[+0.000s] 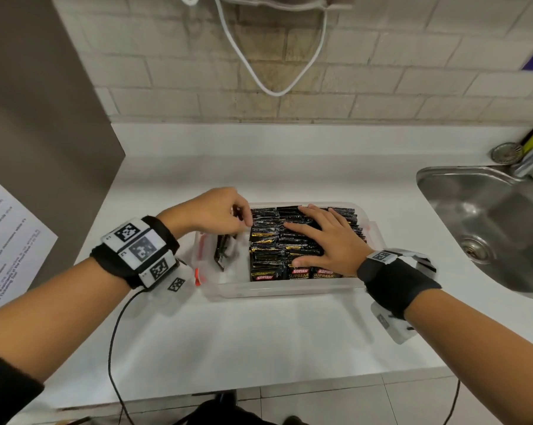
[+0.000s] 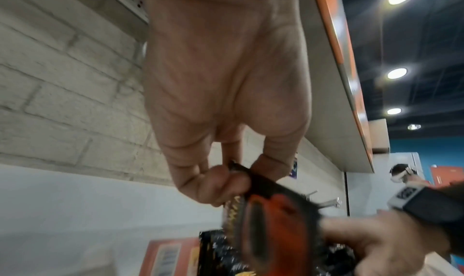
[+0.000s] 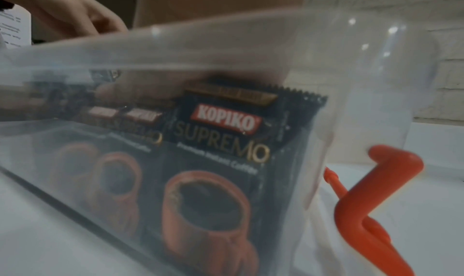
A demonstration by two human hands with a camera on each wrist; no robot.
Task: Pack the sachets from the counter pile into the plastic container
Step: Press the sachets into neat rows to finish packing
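Sachets stand packed upright in the plastic container on the counter. Our right hand presses flat on them; our left hand pinches, seemingly, one sachet at their left end.

The sink is cut off at the right edge; the paper sheet's print is illegible.
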